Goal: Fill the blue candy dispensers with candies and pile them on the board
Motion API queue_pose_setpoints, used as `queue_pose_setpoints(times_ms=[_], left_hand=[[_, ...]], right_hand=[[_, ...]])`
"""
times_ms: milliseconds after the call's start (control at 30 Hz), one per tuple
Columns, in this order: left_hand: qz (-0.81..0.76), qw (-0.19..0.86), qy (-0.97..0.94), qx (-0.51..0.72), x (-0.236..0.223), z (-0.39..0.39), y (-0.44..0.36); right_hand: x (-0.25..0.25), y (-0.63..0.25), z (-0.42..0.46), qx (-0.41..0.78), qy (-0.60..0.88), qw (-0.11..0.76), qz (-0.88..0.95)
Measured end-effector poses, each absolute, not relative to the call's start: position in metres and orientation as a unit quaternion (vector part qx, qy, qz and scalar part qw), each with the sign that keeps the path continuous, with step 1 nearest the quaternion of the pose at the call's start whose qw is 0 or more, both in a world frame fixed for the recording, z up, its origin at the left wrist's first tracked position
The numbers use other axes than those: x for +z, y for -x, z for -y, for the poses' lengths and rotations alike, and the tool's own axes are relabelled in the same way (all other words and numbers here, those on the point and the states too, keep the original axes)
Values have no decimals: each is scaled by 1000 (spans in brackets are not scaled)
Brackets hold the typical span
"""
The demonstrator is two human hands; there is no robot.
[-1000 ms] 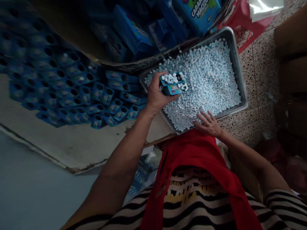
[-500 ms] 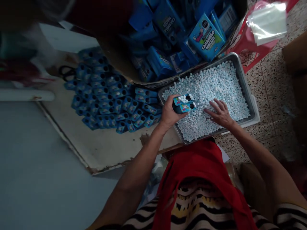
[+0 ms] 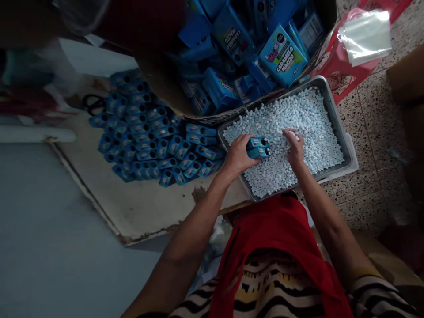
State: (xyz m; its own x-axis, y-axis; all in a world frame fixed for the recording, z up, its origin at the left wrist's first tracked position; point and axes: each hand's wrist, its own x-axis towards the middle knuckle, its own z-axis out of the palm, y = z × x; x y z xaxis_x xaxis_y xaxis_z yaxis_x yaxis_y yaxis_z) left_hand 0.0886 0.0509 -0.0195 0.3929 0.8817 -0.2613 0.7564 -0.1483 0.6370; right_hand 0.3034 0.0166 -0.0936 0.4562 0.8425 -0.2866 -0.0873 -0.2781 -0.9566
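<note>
speckled brown terrazzo floor (image 3: 371,163) fills the right of the frame; a worn, pale tabletop (image 3: 155,207) lies left of centre. right of centre, a grey rectangular metal tray (image 3: 337,119) is full of small round pale-blue and white candies (image 3: 318,137). above its left part, the left hand (image 3: 239,157) has its fingers closed around two small blue printed boxes (image 3: 254,153), side by side, dark round holes visible. nearer the tray's middle, the right hand (image 3: 294,148) has its fingers drawn in around a few candies. upper centre, a brown cardboard carton (image 3: 155,84) holds larger blue packages (image 3: 283,55).
</note>
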Motion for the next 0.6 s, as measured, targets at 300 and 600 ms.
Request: queue_pose_setpoints(times_ms=[300,600], left_hand=[[-529,449,-699,174,-2,-47,-86],[-502,526,-631,269,-32,-30,-83]], right_hand=[[-6,-269,-24,524,513,613,292],[25,-258,-39,509,513,629,287]])
